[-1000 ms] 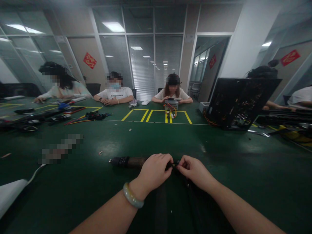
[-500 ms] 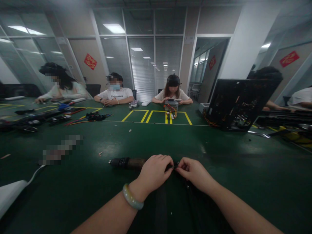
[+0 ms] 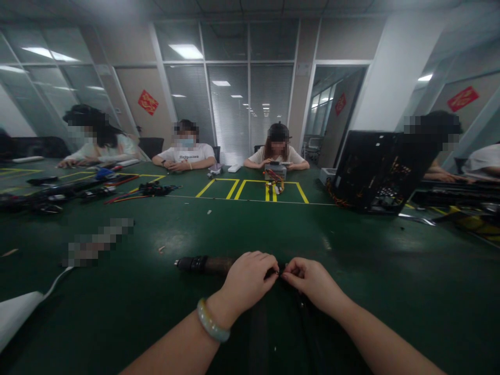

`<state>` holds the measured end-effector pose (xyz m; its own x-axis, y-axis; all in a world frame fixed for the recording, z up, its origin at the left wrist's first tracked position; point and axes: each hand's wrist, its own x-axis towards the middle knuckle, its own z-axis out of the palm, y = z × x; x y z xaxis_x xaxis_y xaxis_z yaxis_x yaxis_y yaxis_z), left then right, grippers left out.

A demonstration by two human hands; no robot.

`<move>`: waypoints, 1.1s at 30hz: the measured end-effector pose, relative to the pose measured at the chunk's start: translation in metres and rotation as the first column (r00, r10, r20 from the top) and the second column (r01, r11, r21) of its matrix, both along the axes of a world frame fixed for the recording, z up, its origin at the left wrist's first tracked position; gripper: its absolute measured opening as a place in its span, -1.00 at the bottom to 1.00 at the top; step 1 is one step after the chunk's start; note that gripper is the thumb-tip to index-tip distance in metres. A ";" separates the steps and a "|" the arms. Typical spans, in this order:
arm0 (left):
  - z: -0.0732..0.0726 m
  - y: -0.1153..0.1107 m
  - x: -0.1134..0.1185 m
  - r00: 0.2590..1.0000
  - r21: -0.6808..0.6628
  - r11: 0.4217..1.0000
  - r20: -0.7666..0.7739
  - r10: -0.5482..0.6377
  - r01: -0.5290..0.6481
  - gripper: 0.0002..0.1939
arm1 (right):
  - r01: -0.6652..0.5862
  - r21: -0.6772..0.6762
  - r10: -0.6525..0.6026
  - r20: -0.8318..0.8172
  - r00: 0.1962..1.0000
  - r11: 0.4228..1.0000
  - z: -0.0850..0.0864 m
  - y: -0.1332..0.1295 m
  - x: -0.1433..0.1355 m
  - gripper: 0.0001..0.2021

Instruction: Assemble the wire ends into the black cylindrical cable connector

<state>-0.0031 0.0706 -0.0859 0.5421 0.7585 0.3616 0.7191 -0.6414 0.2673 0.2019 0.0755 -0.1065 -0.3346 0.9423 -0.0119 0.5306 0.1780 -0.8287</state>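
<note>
A dark, brownish electric screwdriver (image 3: pixel 216 265) lies on the green table with its metal tip toward the left. My left hand (image 3: pixel 250 276), a bangle (image 3: pixel 211 320) on its wrist, is closed round the rear end of the tool and hides it. Fingertips pinched together, my right hand (image 3: pixel 312 278) meets the left at the tool's back end. Between them shows a small dark piece with a bit of metal, perhaps the cable's plug. Below my right hand a black cable (image 3: pixel 302 304) runs down toward me.
Across the green table (image 3: pixel 242 232), several people sit at work. A black computer case (image 3: pixel 369 172) stands at the right back. Cables and dark parts (image 3: pixel 150 188) lie at the left back. A blurred-out strip (image 3: pixel 99 242) with a white cord lies at left.
The view has tilted up slightly, so everything sits a little lower. Both hands keep nearly the same place at the screwdriver's rear end.
</note>
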 end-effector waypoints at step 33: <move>0.002 -0.002 0.000 0.999 0.008 1.000 0.015 -0.029 0.029 -0.90 | -0.041 -0.019 0.041 -0.004 0.999 0.999 0.006 -0.001 0.003 -0.90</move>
